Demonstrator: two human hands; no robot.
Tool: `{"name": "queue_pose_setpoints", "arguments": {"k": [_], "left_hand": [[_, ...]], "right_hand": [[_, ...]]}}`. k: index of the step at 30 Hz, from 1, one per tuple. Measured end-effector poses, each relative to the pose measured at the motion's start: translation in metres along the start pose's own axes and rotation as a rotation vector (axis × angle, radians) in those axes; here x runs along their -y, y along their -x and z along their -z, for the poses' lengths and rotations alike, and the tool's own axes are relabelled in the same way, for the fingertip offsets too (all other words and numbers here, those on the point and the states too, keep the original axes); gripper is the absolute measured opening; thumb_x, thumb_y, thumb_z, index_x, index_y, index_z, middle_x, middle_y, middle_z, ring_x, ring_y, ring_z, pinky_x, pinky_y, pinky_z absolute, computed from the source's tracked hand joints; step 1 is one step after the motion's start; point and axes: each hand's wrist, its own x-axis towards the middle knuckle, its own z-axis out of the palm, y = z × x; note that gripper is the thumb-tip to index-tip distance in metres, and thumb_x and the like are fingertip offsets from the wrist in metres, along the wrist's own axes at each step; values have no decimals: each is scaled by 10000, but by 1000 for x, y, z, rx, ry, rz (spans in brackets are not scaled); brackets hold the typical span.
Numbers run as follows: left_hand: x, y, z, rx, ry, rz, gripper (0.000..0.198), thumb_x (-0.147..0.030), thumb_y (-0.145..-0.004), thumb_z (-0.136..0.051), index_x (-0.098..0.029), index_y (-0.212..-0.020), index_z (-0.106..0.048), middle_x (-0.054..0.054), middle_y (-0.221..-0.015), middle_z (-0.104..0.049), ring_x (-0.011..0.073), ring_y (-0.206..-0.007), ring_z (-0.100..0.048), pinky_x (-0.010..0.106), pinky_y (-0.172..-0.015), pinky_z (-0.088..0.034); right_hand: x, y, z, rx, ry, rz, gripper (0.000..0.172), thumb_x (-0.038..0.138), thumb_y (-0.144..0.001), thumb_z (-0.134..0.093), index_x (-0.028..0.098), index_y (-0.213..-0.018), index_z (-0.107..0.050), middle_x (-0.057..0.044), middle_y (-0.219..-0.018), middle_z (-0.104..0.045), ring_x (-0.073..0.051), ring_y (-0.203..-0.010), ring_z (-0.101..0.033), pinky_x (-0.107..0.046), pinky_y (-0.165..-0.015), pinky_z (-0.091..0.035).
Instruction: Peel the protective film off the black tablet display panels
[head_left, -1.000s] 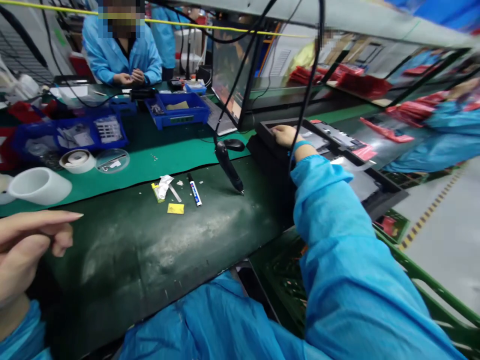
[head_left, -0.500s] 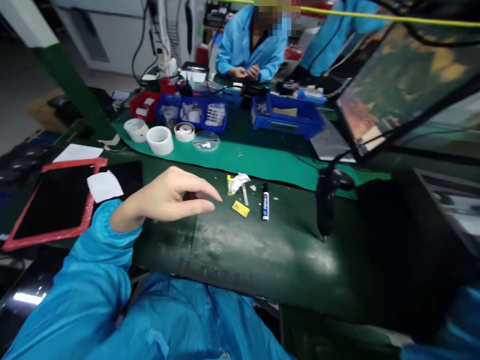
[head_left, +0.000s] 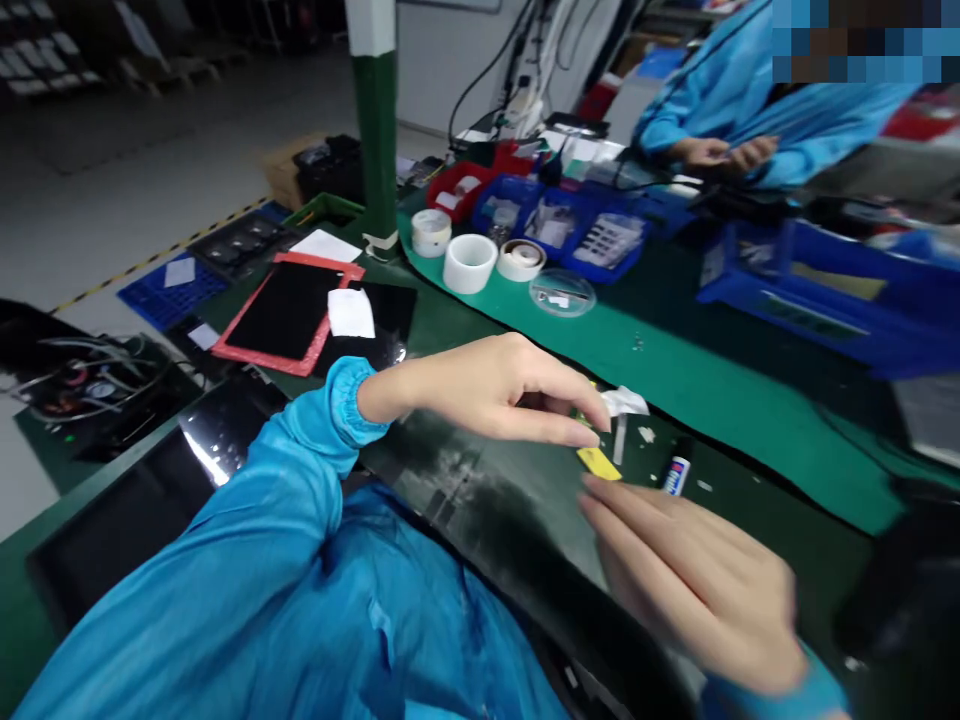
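My left hand (head_left: 517, 390) hovers over the dark green worktop, thumb and index finger slightly apart with nothing between them. Just beyond its fingertips are a yellow packet (head_left: 598, 463), a crumpled white scrap (head_left: 626, 402) and a thin pale strip (head_left: 619, 440). My right hand (head_left: 690, 580) is in view lower right, blurred, its fingers stretched toward the left hand; I see nothing in it, though its palm side is hidden. Partly covered by it, a marker pen (head_left: 676, 475) lies on the worktop.
Behind lie tape rolls (head_left: 470, 264), a clear round dish (head_left: 562, 293) and blue bins (head_left: 611, 245) on a green mat (head_left: 637, 370). At left sits a red-framed black panel (head_left: 281, 310). A black tool (head_left: 900, 570) is far right. Across the bench, a co-worker's hands (head_left: 724, 153) meet.
The view has swung left, so the bench items sit further right in the picture. My right hand has come in from the lower right. My left hand keeps nearly the same pose.
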Motion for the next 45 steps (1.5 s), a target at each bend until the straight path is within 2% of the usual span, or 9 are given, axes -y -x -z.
{"name": "queue_pose_setpoints", "arguments": {"k": [3, 7, 12, 15, 18, 23, 34, 40, 45], "left_hand": [[23, 42, -3, -262, -73, 98, 232, -334, -999, -681, -158, -1104, -791, 85, -954, -774, 151, -796, -693, 252, -701, -539], [64, 146, 15, -872, -246, 471, 257, -378, -964, -700, -169, -1083, -789, 88, -1043, -768, 166, -882, -722, 251, -755, -567], [54, 336, 38, -1557, -551, 1054, 302, -303, -1029, -555, -129, -1236, -691, 117, -1198, -727, 202, -1108, -689, 327, -1036, -537], [34, 429, 11, -1729, -571, 1448, 320, -244, -977, -662, -97, -1261, -657, 155, -1293, -677, 261, -1240, -630, 454, -1169, -461], [34, 481, -36, -1769, -434, 1775, 368, -329, -968, -730, -136, -1271, -652, 129, -1333, -650, 290, -1257, -623, 553, -1130, -501], [64, 506, -82, -1755, -145, 1979, 405, -392, -993, -710, -149, -1308, -636, 119, -1297, -657, 256, -1141, -673, 472, -987, -606], [78, 494, -73, -1907, -151, 2050, 414, -422, -1007, -684, -149, -1314, -631, 125, -1314, -647, 262, -1160, -666, 470, -989, -603], [46, 476, -74, -1998, -63, 1782, 417, -446, -1009, -675, -148, -1297, -631, 112, -1257, -659, 242, -1079, -679, 434, -923, -620], [30, 449, -47, -1899, 83, 1400, 369, -502, -1052, -577, -169, -1198, -643, 76, -1079, -668, 156, -852, -641, 323, -772, -598]], "right_hand": [[-7, -23, -76, 72, -118, 130, 212, 92, -977, -576, 139, -1147, -694, -109, -1019, -808, -201, -763, -739, -343, -663, -569], [3, -31, -147, 321, -389, 81, 236, 133, -1008, -503, 174, -1096, -719, -38, -838, -774, -174, -686, -738, -300, -632, -548], [2, -21, -168, 397, -600, -88, 184, 221, -1035, -557, 234, -1111, -724, -21, -985, -811, -161, -822, -784, -263, -729, -573], [-5, -15, -168, 407, -665, -87, 174, 233, -1038, -571, 242, -1141, -711, -19, -978, -800, -154, -828, -775, -255, -741, -576], [-8, -12, -168, 401, -673, -80, 162, 234, -1035, -582, 244, -1142, -702, -20, -971, -796, -158, -826, -773, -256, -731, -578], [-8, -12, -167, 410, -671, -79, 154, 244, -1036, -589, 243, -1139, -704, -29, -941, -789, -165, -777, -765, -266, -686, -577], [-7, -15, -164, 399, -714, -98, 165, 231, -1037, -587, 243, -1144, -712, -35, -950, -791, -169, -798, -769, -267, -700, -588], [-8, -16, -164, 404, -741, -104, 166, 234, -1037, -585, 246, -1131, -722, -32, -956, -797, -173, -804, -773, -273, -708, -594], [-9, -14, -164, 422, -750, -116, 179, 239, -1041, -571, 249, -1138, -721, -40, -975, -801, -183, -825, -777, -286, -717, -599]]}}
